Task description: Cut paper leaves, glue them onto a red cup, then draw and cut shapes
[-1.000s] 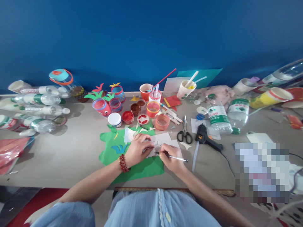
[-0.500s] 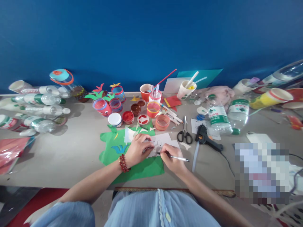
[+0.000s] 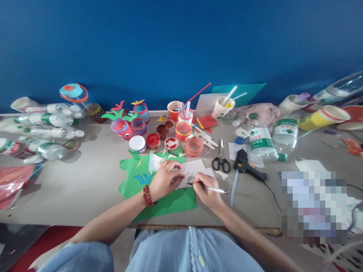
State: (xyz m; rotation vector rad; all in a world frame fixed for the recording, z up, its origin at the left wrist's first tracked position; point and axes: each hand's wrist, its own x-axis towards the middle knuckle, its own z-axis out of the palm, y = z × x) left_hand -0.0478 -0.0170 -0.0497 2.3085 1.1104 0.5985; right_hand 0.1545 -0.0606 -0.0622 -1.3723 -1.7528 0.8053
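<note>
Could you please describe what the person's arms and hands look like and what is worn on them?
Both forearms are bare, with no gloves on the left hand or the right hand. A bracelet of dark red beads circles the left wrist. Light blue cloth, seemingly a sleeve, begins near the left elbow.

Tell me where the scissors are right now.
In the head view, the scissors lie on the table right of centre, between the white paper and the black glue gun, just beyond the right hand holding a pen.
</note>
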